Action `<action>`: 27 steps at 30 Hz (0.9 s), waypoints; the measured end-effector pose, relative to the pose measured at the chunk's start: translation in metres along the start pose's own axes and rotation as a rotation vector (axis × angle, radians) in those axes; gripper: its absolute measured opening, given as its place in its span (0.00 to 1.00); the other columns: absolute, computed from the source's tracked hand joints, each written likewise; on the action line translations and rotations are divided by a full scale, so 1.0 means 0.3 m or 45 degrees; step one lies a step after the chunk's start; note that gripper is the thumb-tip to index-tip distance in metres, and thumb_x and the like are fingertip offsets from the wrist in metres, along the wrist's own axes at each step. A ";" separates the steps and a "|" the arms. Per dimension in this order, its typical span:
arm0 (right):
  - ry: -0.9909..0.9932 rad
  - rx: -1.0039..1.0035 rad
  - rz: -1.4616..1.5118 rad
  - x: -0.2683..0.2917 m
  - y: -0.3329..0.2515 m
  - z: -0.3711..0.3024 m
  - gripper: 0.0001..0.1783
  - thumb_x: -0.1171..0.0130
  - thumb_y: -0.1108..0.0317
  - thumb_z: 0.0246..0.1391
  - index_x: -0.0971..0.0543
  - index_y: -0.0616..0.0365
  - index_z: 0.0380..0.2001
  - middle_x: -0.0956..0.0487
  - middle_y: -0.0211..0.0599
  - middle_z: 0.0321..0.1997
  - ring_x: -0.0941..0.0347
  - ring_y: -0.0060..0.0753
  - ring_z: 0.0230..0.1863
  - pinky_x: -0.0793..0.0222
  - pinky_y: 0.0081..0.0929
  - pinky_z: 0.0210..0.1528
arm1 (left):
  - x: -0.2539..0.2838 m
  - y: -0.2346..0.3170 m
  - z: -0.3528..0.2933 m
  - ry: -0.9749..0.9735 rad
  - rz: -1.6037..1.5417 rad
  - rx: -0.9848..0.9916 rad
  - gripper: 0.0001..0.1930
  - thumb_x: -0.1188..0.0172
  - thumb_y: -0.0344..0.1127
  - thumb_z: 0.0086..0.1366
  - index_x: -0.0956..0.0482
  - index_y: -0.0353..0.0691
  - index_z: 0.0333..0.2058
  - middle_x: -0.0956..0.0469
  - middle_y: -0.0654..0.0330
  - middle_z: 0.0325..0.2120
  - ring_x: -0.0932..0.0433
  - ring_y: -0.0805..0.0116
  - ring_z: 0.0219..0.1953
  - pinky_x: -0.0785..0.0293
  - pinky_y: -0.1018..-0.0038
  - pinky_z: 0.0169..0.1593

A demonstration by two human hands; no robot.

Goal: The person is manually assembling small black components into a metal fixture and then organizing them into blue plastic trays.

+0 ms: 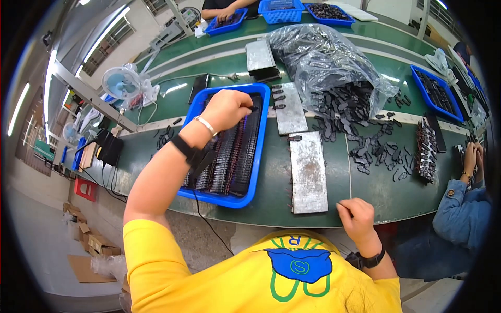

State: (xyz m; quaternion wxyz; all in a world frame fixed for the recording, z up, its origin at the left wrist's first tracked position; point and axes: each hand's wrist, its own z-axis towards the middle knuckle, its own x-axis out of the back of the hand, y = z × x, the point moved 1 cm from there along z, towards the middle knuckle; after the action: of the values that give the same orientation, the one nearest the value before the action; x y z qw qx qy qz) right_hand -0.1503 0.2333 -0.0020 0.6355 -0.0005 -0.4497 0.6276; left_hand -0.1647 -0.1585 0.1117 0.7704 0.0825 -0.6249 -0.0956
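Note:
My left hand (228,109) reaches over the far end of a blue plastic tray (261,146), its fingers pinched together above the far right corner. What they grip, if anything, is hidden. Close rows of small black plastic parts (222,164) with reddish bits between them fill the tray. My right hand (358,218) is curled closed at the table's near edge, and I cannot make out anything in it. Left of it lies a metal plate (309,175) with one black part at its upper left corner. Beyond, a second metal plate (290,112) carries several black parts along its left edge.
A clear plastic bag (323,52) spills loose black parts (347,109) across the green table (334,148). Stacked metal plates (261,57) stand behind the tray. A bundle of parts (426,151) lies at right, near a co-worker's hands (471,159). A fan (122,83) stands far left.

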 end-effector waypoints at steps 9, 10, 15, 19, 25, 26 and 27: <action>0.129 0.070 -0.144 0.031 0.015 -0.068 0.08 0.39 0.81 0.43 0.26 0.60 0.26 0.25 0.38 0.21 0.30 0.41 0.19 0.36 0.32 0.23 | -0.201 -0.228 0.256 -0.109 0.463 0.003 0.07 0.36 0.36 0.51 0.17 0.45 0.31 0.19 0.54 0.28 0.21 0.52 0.34 0.25 0.60 0.39; 0.124 0.073 -0.142 0.031 0.016 -0.066 0.08 0.39 0.81 0.43 0.26 0.59 0.27 0.25 0.38 0.21 0.31 0.41 0.19 0.36 0.32 0.23 | -0.211 -0.241 0.261 -0.147 0.535 0.011 0.07 0.36 0.36 0.51 0.17 0.45 0.31 0.19 0.54 0.29 0.21 0.52 0.34 0.25 0.60 0.39; 0.141 0.084 -0.151 0.021 0.022 -0.066 0.08 0.38 0.80 0.40 0.26 0.59 0.26 0.26 0.37 0.20 0.31 0.40 0.18 0.36 0.31 0.22 | -0.240 -0.257 0.270 -0.188 0.624 0.031 0.07 0.36 0.36 0.52 0.18 0.46 0.31 0.19 0.55 0.29 0.21 0.52 0.34 0.25 0.60 0.39; 0.146 0.097 -0.173 0.018 0.019 -0.064 0.08 0.37 0.79 0.39 0.25 0.59 0.25 0.26 0.37 0.20 0.31 0.40 0.18 0.36 0.31 0.21 | -0.238 -0.279 0.280 -0.100 0.483 -0.015 0.07 0.36 0.35 0.52 0.20 0.45 0.31 0.19 0.54 0.28 0.20 0.52 0.35 0.24 0.59 0.39; 0.155 0.088 -0.207 0.015 0.016 -0.062 0.08 0.37 0.79 0.39 0.25 0.59 0.25 0.26 0.37 0.20 0.31 0.40 0.18 0.36 0.31 0.22 | -0.238 -0.302 0.297 -0.149 0.522 -0.045 0.09 0.36 0.35 0.52 0.20 0.46 0.34 0.19 0.56 0.29 0.21 0.53 0.36 0.25 0.60 0.40; 0.149 0.089 -0.210 0.016 0.017 -0.064 0.08 0.37 0.79 0.39 0.25 0.59 0.25 0.26 0.37 0.20 0.31 0.40 0.18 0.36 0.31 0.22 | -0.238 -0.299 0.294 -0.162 0.519 -0.026 0.10 0.36 0.35 0.52 0.20 0.46 0.34 0.19 0.56 0.30 0.21 0.53 0.37 0.25 0.60 0.40; 0.142 0.091 -0.212 0.016 0.018 -0.066 0.08 0.37 0.79 0.39 0.25 0.59 0.25 0.26 0.37 0.20 0.31 0.40 0.18 0.36 0.31 0.22 | -0.239 -0.297 0.292 -0.174 0.516 -0.006 0.10 0.36 0.36 0.51 0.20 0.46 0.34 0.19 0.56 0.30 0.21 0.53 0.37 0.25 0.61 0.41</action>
State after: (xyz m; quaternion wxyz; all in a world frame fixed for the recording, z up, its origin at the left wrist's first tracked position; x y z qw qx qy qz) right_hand -0.1441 0.2495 -0.0140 0.7092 0.0244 -0.3895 0.5872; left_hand -0.2688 -0.2274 0.0398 0.7298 -0.0533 -0.6794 0.0545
